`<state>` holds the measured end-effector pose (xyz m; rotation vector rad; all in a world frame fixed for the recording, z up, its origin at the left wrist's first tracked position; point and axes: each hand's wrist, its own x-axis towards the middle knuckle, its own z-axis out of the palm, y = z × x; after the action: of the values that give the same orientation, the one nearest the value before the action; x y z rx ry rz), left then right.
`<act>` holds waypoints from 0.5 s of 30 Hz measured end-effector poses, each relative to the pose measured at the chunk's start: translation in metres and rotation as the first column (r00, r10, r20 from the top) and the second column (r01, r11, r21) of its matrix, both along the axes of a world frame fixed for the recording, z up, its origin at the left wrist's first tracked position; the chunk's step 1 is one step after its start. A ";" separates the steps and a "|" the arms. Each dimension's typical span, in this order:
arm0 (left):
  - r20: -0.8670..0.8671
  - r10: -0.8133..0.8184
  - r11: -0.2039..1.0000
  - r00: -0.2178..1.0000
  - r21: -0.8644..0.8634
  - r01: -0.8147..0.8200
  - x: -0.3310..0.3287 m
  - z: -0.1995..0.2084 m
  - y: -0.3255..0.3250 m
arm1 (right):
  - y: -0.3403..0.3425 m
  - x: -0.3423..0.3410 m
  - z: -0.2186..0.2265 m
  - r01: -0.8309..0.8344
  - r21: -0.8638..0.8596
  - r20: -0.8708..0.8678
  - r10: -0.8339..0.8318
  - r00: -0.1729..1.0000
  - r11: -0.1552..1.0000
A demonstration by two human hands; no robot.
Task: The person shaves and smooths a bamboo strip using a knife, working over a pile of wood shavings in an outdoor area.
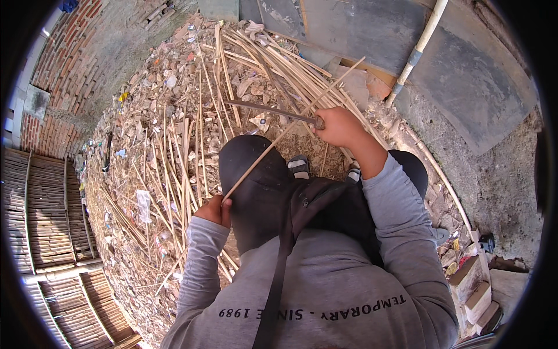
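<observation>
My left hand [214, 210] is closed round the lower end of a long, thin bamboo strip [256, 165], in front of my left knee. The strip slants up and away to the right, past my right hand. My right hand [340, 127] grips the handle of a long-bladed knife [264, 109], whose dark blade points left. Blade and strip cross close to the handle; whether they touch I cannot tell. Beyond my right hand lies a pile of split bamboo strips [285, 67] on the ground.
More loose strips [185, 168] lie left of my knees on ground littered with chips and scraps. A pale pole [417, 49] leans by grey sheets [366, 35] at the far right. Bamboo slat panels [49, 203] stand at left, bricks [474, 291] at lower right.
</observation>
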<state>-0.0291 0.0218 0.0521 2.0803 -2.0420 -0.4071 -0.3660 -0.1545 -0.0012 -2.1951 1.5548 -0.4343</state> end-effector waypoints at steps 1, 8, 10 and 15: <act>-0.043 0.010 1.000 0.999 -0.010 -0.010 0.000 0.000 0.000 | 0.002 0.003 -0.001 -0.027 -0.038 -0.009 0.027 1.000 0.999; 0.002 -0.004 0.997 1.000 0.075 0.004 0.008 -0.013 -0.009 | -0.013 -0.008 -0.020 0.134 0.056 0.123 -0.140 0.983 0.989; 0.012 -0.024 0.997 1.000 0.080 0.023 0.015 -0.015 -0.010 | -0.010 -0.003 -0.019 0.115 0.044 0.064 -0.118 0.991 0.992; -0.097 -0.085 0.990 0.992 0.100 0.095 0.025 -0.023 -0.014 | 0.008 0.017 -0.005 0.019 0.051 -0.024 -0.018 1.000 0.999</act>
<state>-0.0039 0.0073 0.0288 1.9908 -2.1084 -0.6261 -0.3489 -0.1470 -0.0066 -2.1559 1.5817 -0.3713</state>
